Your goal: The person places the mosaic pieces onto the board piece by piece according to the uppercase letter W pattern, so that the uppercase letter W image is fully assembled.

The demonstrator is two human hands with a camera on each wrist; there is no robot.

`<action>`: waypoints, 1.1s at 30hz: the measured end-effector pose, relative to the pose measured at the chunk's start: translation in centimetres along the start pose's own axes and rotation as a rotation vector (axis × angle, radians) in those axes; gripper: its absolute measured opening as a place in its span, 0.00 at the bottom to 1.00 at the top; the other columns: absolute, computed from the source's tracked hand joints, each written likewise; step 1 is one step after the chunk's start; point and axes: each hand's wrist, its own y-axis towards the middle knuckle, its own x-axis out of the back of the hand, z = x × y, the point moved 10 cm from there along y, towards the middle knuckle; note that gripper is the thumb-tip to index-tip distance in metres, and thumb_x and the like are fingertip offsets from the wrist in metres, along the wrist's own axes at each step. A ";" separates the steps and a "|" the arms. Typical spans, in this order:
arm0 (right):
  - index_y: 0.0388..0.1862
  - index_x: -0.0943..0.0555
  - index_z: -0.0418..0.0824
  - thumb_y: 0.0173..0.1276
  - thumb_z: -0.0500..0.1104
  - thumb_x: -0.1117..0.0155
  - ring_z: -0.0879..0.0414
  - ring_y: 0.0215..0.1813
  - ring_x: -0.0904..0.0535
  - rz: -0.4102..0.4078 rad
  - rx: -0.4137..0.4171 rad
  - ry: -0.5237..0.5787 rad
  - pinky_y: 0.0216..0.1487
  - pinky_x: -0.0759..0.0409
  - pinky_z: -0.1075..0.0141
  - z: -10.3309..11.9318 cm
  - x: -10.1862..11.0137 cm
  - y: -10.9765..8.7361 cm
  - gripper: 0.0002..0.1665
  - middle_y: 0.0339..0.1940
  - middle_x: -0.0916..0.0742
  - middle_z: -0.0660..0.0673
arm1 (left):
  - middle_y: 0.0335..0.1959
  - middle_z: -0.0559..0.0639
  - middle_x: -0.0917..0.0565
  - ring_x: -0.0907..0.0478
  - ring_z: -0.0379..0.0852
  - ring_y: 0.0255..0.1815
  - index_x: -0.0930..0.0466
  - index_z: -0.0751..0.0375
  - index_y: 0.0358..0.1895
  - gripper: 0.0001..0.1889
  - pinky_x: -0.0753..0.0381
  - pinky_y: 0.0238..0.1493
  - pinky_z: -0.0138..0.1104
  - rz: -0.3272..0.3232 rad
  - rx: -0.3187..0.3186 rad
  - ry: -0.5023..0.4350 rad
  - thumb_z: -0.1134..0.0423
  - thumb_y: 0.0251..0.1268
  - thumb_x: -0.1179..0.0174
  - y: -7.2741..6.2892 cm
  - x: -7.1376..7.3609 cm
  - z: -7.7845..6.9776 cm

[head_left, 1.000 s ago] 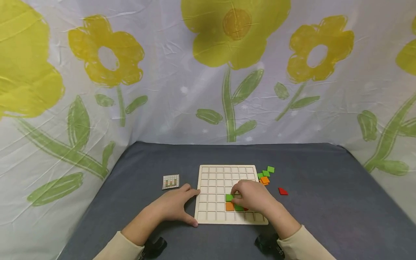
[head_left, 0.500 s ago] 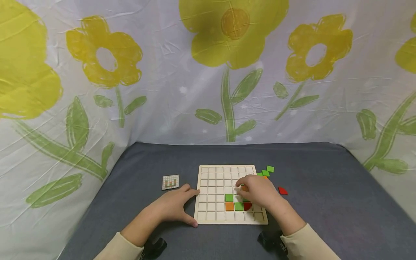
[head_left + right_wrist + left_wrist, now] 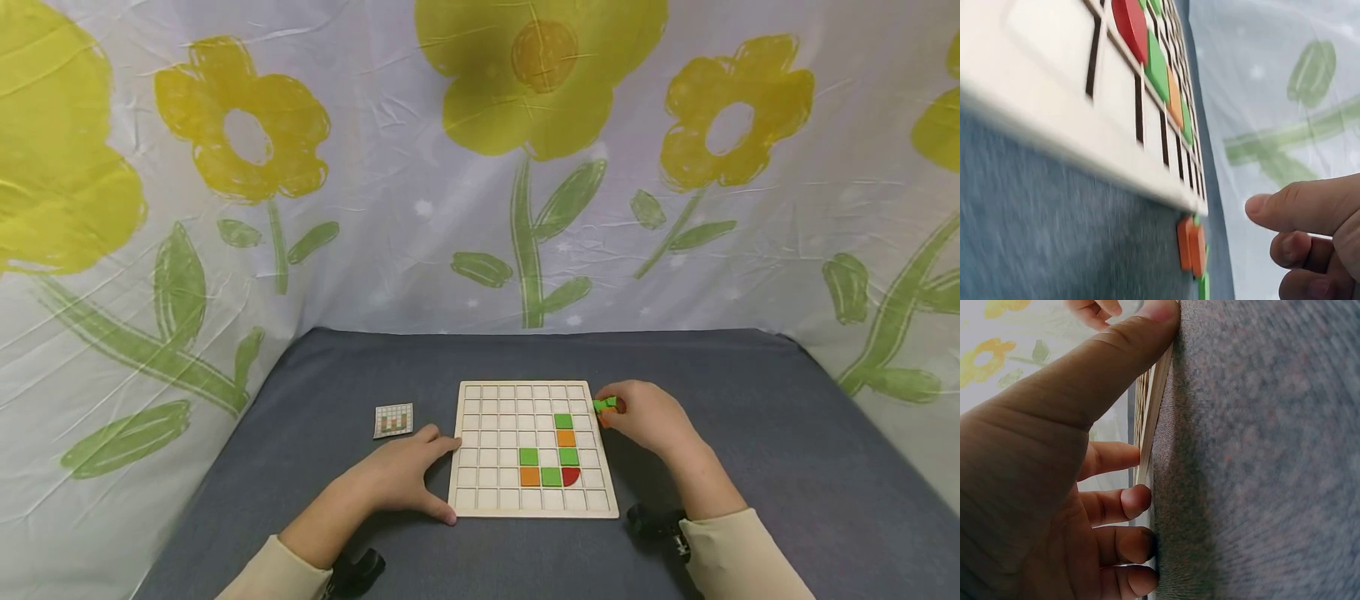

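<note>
A square wooden grid board [image 3: 491,492] lies on the dark cloth. Set in its cells are several green tiles [image 3: 528,457], two orange tiles [image 3: 530,477] and a red rounded tile [image 3: 571,477]. My left hand [image 3: 401,471] rests at the board's left edge, thumb and fingertip touching the rim, fingers spread. Beyond the right edge, my right hand [image 3: 652,417] is at the loose green tiles [image 3: 604,404] and loose orange tiles [image 3: 1191,245]. The right wrist view shows its thumb [image 3: 1269,209] apart from these tiles, with nothing visibly held.
A small pattern card [image 3: 393,420] with a coloured grid lies left of the board. The dark tablecloth [image 3: 360,367] extends around it, and a flower-printed curtain [image 3: 375,250] hangs behind. A black wrist device [image 3: 656,523] is strapped below my right hand.
My right hand has moved off the board to the right, leaving an orange tile in a cell between two green ones. It now hides the loose red tile. My left hand stays put.
</note>
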 end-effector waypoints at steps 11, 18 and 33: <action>0.62 0.17 0.35 0.67 0.40 0.32 0.54 0.19 0.30 0.079 -0.088 -0.033 0.25 0.33 0.60 -3.6 -1.1 0.2 0.25 0.24 0.25 0.46 | 0.56 0.44 0.27 0.26 0.41 0.47 0.30 0.53 0.76 0.59 0.23 0.53 0.44 0.008 0.009 -0.003 0.24 0.39 0.26 0.0 0.0 0.0; 0.60 0.16 0.37 0.68 0.42 0.30 0.53 0.23 0.30 0.064 -0.080 -0.036 0.27 0.34 0.60 -3.8 -1.3 0.4 0.22 0.24 0.26 0.46 | 0.56 0.44 0.27 0.26 0.41 0.46 0.30 0.52 0.76 0.58 0.23 0.52 0.44 0.009 0.005 0.000 0.24 0.39 0.27 0.1 0.0 0.0; 0.51 0.14 0.39 0.64 0.41 0.27 0.53 0.26 0.31 0.039 -0.056 -0.029 0.29 0.36 0.60 -3.7 -1.3 0.6 0.17 0.25 0.25 0.47 | 0.56 0.45 0.27 0.26 0.41 0.46 0.30 0.53 0.76 0.58 0.23 0.52 0.44 0.010 0.009 -0.003 0.25 0.39 0.26 0.0 0.0 -0.1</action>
